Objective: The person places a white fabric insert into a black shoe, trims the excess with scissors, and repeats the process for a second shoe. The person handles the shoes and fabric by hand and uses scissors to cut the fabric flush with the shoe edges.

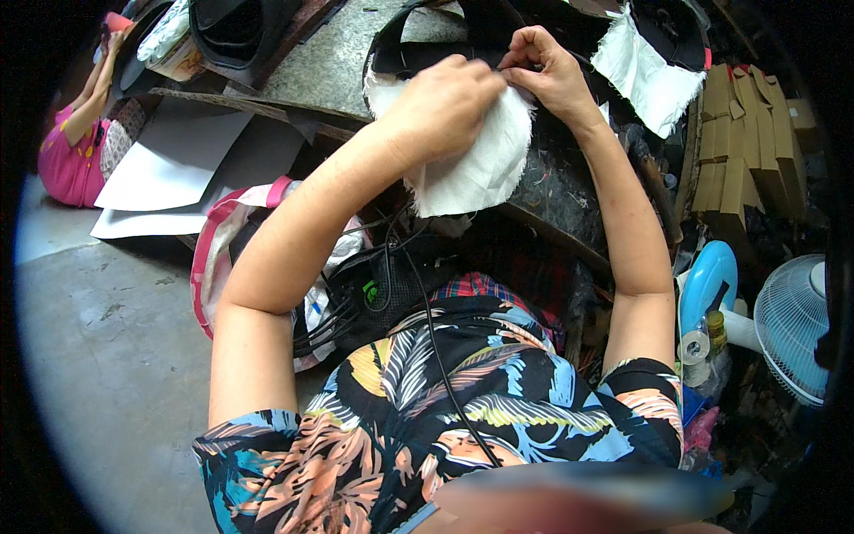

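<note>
A white cloth piece (480,173) with frayed edges hangs over the near edge of the worktable, joined to or lying against a curved black piece (400,59). My left hand (454,105) is over the top of the cloth, fingers curled in and slightly blurred; what they hold, if anything, is hidden. Just to its right, my right hand (544,76) pinches the upper edge where black piece and cloth meet, thumb against index finger, other fingers bent. The two hands almost touch.
Another frayed white cloth (645,76) hangs on a black piece at right. Black curved pieces (236,31) lie on the grey tabletop (320,58). Flattened cardboard boxes (743,133), a fan (796,329) and a pink-rimmed bag (213,258) stand around. Another person (80,147) sits at far left.
</note>
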